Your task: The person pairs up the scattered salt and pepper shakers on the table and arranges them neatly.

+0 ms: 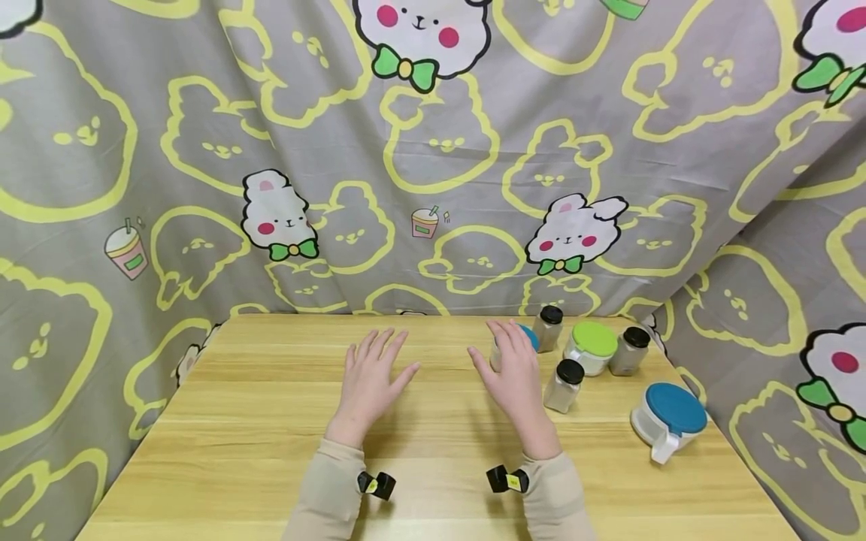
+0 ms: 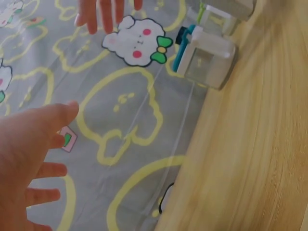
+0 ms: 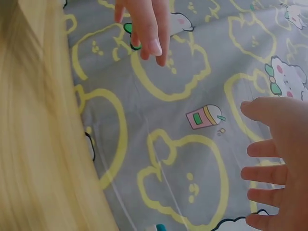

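Hands [image 1: 368, 376] two, black-capped jars [image 1: 564, 385] three, lidded tubs [image 1: 591, 347] three.

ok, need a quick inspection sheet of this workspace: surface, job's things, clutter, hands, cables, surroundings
Surface: light wooden table, bare on the left half.
Job's things: blue-lidded jar just beyond the right hand's fingertips; contact cannot be told.
Clutter: three black-capped shaker jars, a green-lidded jar, a blue-lidded container with a handle, all at right.
Hands: left hand open, fingers spread, holding nothing; right hand open, holding nothing.
Cables: nothing seen; black wrist cameras on both sleeves.
Surroundings: grey cartoon-bear curtain behind and on both sides.
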Action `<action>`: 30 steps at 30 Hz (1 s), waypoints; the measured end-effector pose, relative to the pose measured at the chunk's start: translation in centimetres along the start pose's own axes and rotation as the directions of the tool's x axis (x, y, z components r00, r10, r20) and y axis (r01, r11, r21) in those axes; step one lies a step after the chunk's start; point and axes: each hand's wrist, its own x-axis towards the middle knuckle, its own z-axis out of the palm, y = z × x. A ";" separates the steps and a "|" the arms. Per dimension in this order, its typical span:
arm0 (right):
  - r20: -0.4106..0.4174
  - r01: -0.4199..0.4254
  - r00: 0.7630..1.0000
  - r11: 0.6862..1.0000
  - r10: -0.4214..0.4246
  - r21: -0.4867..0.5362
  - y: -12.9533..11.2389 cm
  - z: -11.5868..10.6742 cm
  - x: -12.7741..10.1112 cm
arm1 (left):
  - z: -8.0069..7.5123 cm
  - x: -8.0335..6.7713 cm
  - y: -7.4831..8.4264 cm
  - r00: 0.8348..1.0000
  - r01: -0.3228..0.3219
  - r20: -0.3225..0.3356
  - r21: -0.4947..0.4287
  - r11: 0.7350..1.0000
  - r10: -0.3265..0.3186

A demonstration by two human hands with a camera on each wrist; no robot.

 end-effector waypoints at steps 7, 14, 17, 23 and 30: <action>-0.073 0.014 0.997 1.000 -0.012 0.025 0.5 -0.5 0.2 | 0.1 -0.2 0.7 0.995 -0.072 -0.068 -0.016 0.997 0.071; -0.116 0.030 0.993 0.999 -0.026 0.032 1.0 -1.2 0.3 | 0.5 -0.5 1.3 0.990 -0.109 -0.092 -0.024 0.994 0.106; -0.118 0.011 0.993 0.999 -0.006 0.039 1.2 -1.6 0.3 | 0.6 -0.5 1.6 0.987 -0.122 -0.105 -0.031 0.992 0.119; -0.117 -0.029 0.993 0.999 0.031 0.022 1.8 -2.2 0.4 | 0.8 -0.6 2.4 0.982 -0.155 -0.114 -0.027 0.988 0.151; -0.128 -0.030 0.991 0.999 0.031 0.010 2.2 -2.8 0.5 | 1.1 -0.5 3.0 0.981 -0.174 -0.098 -0.037 0.984 0.170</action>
